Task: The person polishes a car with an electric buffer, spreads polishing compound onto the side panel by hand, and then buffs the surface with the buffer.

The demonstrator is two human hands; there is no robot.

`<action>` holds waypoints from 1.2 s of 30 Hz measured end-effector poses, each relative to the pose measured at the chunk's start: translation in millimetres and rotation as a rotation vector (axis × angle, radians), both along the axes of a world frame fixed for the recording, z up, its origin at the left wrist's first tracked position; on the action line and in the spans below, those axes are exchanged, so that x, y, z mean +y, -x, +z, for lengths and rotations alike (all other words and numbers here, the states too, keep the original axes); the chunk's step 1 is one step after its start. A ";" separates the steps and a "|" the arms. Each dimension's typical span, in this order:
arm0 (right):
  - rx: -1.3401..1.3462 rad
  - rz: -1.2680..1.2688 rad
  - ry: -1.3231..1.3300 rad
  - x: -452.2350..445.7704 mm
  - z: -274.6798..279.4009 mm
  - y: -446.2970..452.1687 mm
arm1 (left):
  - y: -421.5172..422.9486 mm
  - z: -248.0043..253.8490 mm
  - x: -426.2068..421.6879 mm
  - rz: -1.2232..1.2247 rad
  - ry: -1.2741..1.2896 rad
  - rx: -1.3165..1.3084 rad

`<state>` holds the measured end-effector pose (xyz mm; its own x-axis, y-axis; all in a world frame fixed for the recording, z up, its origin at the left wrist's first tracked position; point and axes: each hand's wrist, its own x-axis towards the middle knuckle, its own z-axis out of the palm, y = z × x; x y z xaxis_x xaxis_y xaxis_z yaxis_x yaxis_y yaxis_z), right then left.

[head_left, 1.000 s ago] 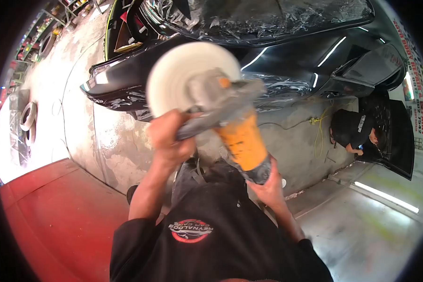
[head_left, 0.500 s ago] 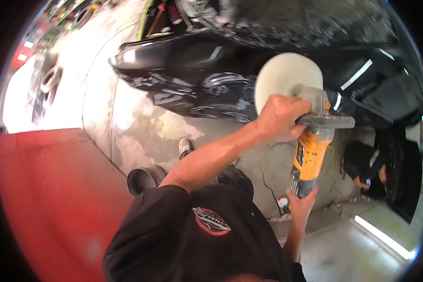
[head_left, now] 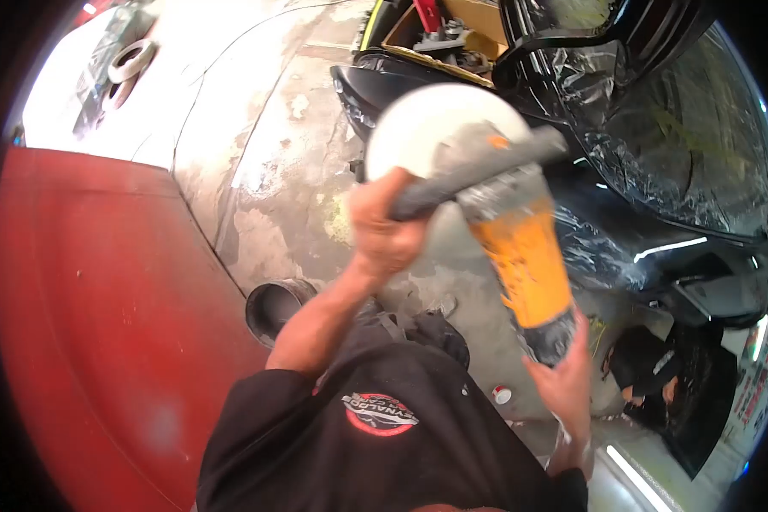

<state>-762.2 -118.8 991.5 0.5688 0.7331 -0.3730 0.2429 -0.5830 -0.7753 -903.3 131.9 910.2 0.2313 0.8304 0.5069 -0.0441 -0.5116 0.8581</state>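
Observation:
I hold an orange and grey polisher (head_left: pixel 525 264) with a round white pad (head_left: pixel 401 128). My left hand (head_left: pixel 386 226) is closed around the dark front handle. My right hand (head_left: pixel 567 367) grips the dark rear end of the body. The pad overlaps the end of a glossy black car panel (head_left: pixel 354 90) from my view; I cannot tell whether they touch. To the right, more glossy black bodywork (head_left: pixel 657 239) carries whitish smears. Motion blurs the polisher.
A red panel (head_left: pixel 111 324) fills the left side. A dark bucket (head_left: pixel 277 309) stands near my legs. Behind the polisher sit a cardboard box (head_left: pixel 478 17) of parts and plastic-covered car glass (head_left: pixel 674 128). Another person (head_left: pixel 644 363) in a dark cap is low at right. A cable (head_left: pixel 198 94) crosses the floor.
The polisher has swung left and towards me, and its pad has moved off the middle of the black panel to its left end. My view has shifted right. Both hands keep their hold.

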 end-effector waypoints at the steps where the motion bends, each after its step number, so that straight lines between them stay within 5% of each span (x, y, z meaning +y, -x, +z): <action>1: 0.048 0.000 0.014 21.2 0.1 9.8 | 20.6 -6.1 16.5 0.050 -0.021 0.066; 3: 0.078 0.062 0.054 58.3 -8.8 23.3 | 61.2 -32.9 59.7 0.086 -0.057 0.027; 7: 0.122 0.159 0.301 112.1 -12.7 39.1 | 89.8 -9.3 96.4 0.058 0.135 -0.115; 11: 0.023 0.107 0.170 94.6 -20.5 45.5 | 84.1 -7.3 88.5 0.078 0.095 0.020; 16: -0.089 -0.124 -0.101 4.8 -22.5 42.1 | 5.1 13.7 43.3 -0.171 -0.028 0.078; 24: -0.276 -0.447 0.134 -46.3 -0.3 38.0 | -99.7 17.9 -5.7 -0.503 -0.027 -0.118; 36: -0.115 -0.213 0.131 53.8 8.7 112.5 | 75.6 -7.3 89.1 -0.345 0.044 0.035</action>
<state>-874.7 -65.0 1000.2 0.7493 0.5418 -0.3808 0.1859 -0.7240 -0.6643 -978.8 221.0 902.9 0.5190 0.7209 0.4594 -0.1782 -0.4344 0.8829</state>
